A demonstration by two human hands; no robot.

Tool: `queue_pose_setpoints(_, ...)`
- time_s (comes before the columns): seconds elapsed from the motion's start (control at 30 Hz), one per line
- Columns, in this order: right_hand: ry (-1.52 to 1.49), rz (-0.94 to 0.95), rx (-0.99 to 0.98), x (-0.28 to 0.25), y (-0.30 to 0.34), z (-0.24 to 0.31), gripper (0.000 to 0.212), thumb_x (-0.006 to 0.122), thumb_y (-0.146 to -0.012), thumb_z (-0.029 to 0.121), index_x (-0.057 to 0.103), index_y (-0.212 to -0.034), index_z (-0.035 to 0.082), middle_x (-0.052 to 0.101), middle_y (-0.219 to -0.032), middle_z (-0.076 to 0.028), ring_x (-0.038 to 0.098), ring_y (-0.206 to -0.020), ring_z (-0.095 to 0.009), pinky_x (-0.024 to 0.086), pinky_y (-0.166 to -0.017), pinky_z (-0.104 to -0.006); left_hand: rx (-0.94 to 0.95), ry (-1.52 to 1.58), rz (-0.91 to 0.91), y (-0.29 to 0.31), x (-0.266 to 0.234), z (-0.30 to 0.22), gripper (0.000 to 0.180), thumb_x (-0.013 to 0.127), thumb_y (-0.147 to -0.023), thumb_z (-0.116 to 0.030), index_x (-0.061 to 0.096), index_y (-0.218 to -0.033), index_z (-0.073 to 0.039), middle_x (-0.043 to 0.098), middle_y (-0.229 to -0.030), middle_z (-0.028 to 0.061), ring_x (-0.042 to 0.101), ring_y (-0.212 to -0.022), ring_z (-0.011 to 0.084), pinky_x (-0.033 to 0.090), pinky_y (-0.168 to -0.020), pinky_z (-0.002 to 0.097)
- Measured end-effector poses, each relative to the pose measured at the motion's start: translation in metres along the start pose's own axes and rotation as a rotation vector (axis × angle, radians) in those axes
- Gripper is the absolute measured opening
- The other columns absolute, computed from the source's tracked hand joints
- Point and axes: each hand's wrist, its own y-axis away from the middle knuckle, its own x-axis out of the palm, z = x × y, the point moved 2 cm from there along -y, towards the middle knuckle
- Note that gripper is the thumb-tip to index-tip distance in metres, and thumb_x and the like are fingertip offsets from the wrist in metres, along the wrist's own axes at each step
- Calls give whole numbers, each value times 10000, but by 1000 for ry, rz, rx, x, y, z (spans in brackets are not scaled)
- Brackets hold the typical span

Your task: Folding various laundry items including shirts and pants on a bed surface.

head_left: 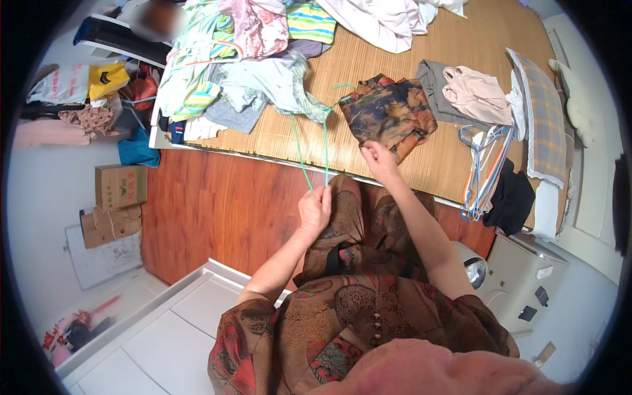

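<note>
My left hand (315, 209) is closed around the lower end of a thin green loop (326, 155). Two green strands run from it up to the bed's edge, beside a pale green patterned garment (286, 82); I cannot tell whether it is a cord or a hanger. My right hand (380, 162) pinches the near edge of a dark brown-and-orange patterned garment (388, 118), which lies folded on the bed mat. Short green pieces show at that garment's left side.
Heaped clothes (253, 33) cover the bamboo mat (368, 39) at the far left. To the right lie a grey garment (431, 82), a pale pink top (471, 92), wire hangers (484, 168), black cloth (512, 197) and a plaid pillow (540, 118). Cardboard boxes (122, 187) stand left.
</note>
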Motion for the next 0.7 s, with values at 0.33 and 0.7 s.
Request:
queue_pose_setpoints(0.33,-883,337,207,-12,39,76,259,395,-990,297,512,-967,67,572,-703,-37,531,-549,-85,415,-472,-229,-2,626,394,80,18,-83,198,569,-904,-146,647,-1019,-5,665,-743,88,616,-607,123,488,-576,266)
queue_pose_setpoints(0.7,-5,-122,-464,-112,139,168,267,569,-893,183,481,-730,-8,457,-595,-191,466,-515,-303,376,-504,-360,120,474,-345,1,-80,-52,319,558,-905,-106,525,-1201,6,591,-1050,94,573,-651,87,479,-554,229)
